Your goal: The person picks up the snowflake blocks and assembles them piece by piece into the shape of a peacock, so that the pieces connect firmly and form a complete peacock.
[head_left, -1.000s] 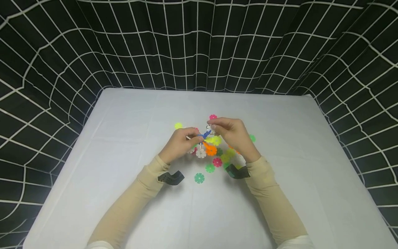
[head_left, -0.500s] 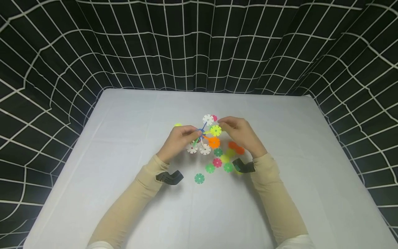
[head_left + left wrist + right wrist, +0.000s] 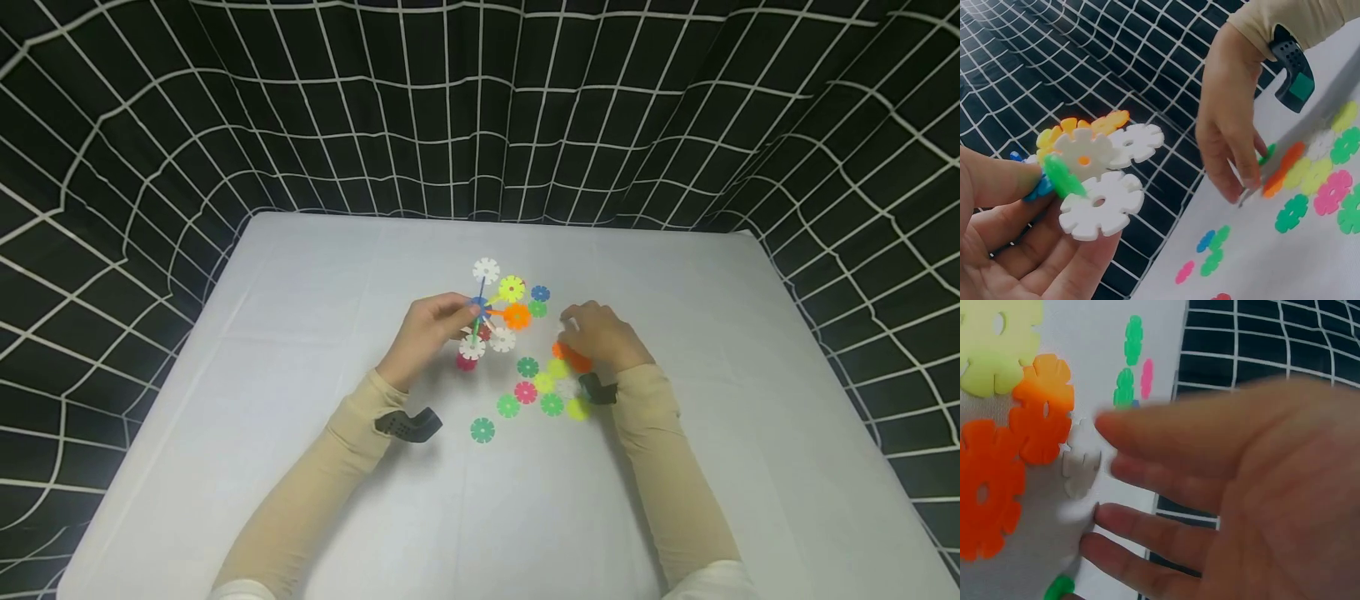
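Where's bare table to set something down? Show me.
The table is bare outside the left sleeve, outside the right sleeve, and along the grid curtain. Crowded: between left hand and right hand and nearer the person, with loose discs.

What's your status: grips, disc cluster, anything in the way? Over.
Left grip holding disc cluster, clear of table. Right grip empty, near loose orange discs. Nothing seen blocking either.

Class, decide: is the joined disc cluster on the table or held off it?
Held off it: the left hand pinches the cluster, and the left wrist view shows gridded cloth behind it.
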